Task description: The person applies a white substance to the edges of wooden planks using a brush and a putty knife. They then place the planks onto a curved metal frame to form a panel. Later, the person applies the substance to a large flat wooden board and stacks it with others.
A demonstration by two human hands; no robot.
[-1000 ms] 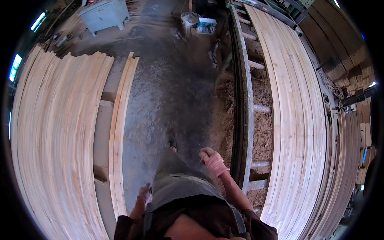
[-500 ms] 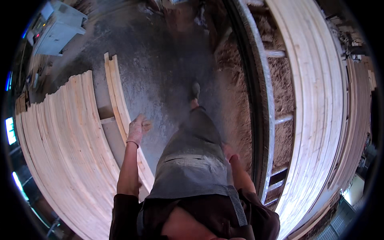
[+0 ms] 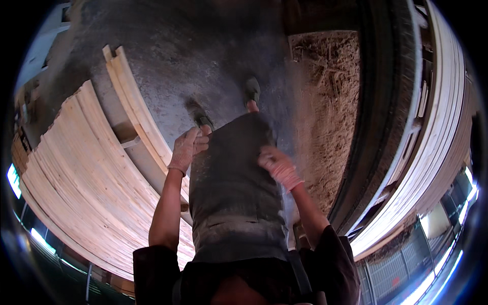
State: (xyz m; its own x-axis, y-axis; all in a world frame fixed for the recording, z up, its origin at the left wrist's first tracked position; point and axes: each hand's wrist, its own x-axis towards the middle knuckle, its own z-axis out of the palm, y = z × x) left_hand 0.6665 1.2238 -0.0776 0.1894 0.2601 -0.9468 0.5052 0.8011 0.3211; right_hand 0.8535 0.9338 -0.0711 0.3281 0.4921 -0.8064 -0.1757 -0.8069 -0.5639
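Observation:
I look straight down at my own body. A dusty grey apron (image 3: 234, 193) hangs in front of me. My left hand (image 3: 187, 149), in a dirty work glove, rests on the apron's upper left edge with its fingers curled against the cloth. My right hand (image 3: 278, 168), in a pale pink glove, lies flat on the apron's right side. Neither hand holds an object. Both of my shoes (image 3: 251, 91) show beyond the apron on the concrete floor (image 3: 203, 61).
A wide stack of pale wooden boards (image 3: 86, 188) lies to my left, with a few loose boards (image 3: 134, 112) at its inner edge. Sawdust and shavings (image 3: 325, 117) cover the ground on my right, beside a dark metal frame (image 3: 376, 127) and another board stack (image 3: 437, 132).
My left hand has come in from over the boards onto the apron. My right hand has risen from my side onto the apron. The view has swung further left and down.

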